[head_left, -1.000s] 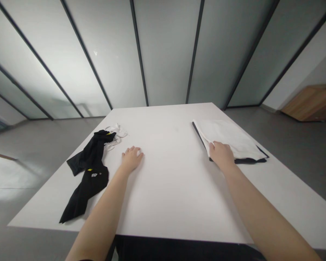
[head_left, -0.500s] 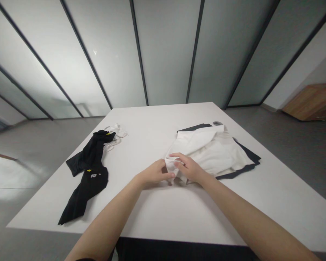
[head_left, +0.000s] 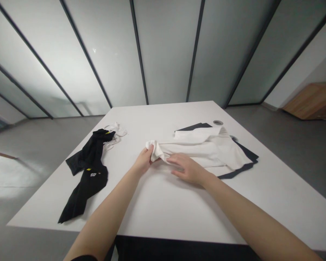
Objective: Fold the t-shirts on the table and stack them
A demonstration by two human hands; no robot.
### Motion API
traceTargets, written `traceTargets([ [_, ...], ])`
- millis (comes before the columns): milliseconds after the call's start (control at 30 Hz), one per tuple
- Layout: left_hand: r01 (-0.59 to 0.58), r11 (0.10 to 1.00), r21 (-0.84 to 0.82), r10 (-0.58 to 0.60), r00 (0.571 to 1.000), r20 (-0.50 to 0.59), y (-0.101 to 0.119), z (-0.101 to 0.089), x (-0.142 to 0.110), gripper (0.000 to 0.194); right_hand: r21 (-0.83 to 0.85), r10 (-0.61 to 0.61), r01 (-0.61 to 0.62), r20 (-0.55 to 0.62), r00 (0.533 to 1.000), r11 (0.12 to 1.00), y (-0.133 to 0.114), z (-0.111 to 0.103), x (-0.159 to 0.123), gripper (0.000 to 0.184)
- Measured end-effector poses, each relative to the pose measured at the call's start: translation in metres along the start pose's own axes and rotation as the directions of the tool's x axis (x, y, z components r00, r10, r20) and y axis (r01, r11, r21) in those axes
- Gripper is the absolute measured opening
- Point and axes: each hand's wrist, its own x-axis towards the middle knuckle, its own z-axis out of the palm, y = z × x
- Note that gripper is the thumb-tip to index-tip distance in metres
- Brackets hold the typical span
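Note:
A white cloth garment (head_left: 203, 148) lies across the right half of the table, its near-left end pulled out into a narrow bunched strip. My left hand (head_left: 144, 160) is closed on the bunched tip of that strip, thumb on top. Beside it, my right hand (head_left: 188, 169) rests against the lower edge of the strip with fingers stretched out and the thumb apart. Dark fabric (head_left: 240, 170) shows from under the garment on the right, and more dark fabric (head_left: 195, 127) sticks out behind it.
On the left of the white table (head_left: 141, 217) lie crumpled black garments (head_left: 89, 174) with yellow and white labels. A white stringy bundle (head_left: 118, 130) sits behind them. A roll of tape (head_left: 218, 122) lies at the back right. A wooden cabinet (head_left: 312, 101) stands beyond.
My left hand has moved left and away from me, drawing the garment's end out into a strip. My right hand stays near its place, its fingers now straighter. More of the tape roll shows.

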Motion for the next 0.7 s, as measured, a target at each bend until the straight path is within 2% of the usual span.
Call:
traceTargets([
  [67,-0.032,0.981,-0.19,0.014,0.995,-0.096,0.013,-0.008,0.005,0.044,-0.031,0.014,-0.013,0.013,1.0,0.999,0.005,-0.002,-0.003,0.027],
  [133,-0.082,0.948,-0.306,0.028,0.984,-0.177,0.026,-0.021,0.009,0.039,-0.04,0.025,-0.025,0.005,1.0,0.999,0.009,-0.003,-0.004,0.02],
  [200,-0.144,0.926,-0.349,0.058,0.968,-0.245,0.036,-0.035,0.011,0.038,-0.047,0.031,-0.031,-0.002,1.0,0.998,0.01,-0.002,-0.004,0.019],
  [300,-0.255,0.911,-0.324,0.153,0.938,-0.31,0.046,-0.055,0.011,0.036,-0.089,0.065,-0.068,-0.036,0.997,0.994,0.011,0.001,-0.002,0.024],
  [400,-0.37,0.881,-0.296,0.276,0.908,-0.316,0.055,-0.068,0.007,0.033,-0.186,0.158,-0.186,-0.156,0.975,0.965,0.018,0.006,-0.001,0.041],
  [500,-0.427,0.857,-0.288,0.349,0.893,-0.285,0.064,-0.073,0.0,0.032,-0.279,0.28,-0.37,-0.313,0.907,0.886,0.032,0.012,-0.005,0.072],
  [600,-0.377,0.887,-0.267,0.317,0.917,-0.241,0.066,-0.066,-0.006,0.035,-0.315,0.388,-0.508,-0.372,0.843,0.802,0.047,0.018,-0.01,0.095],
  [700,-0.279,0.936,-0.213,0.25,0.956,-0.152,0.058,-0.049,-0.008,0.04,-0.34,0.431,-0.543,-0.354,0.83,0.767,0.052,0.02,-0.012,0.099],
])
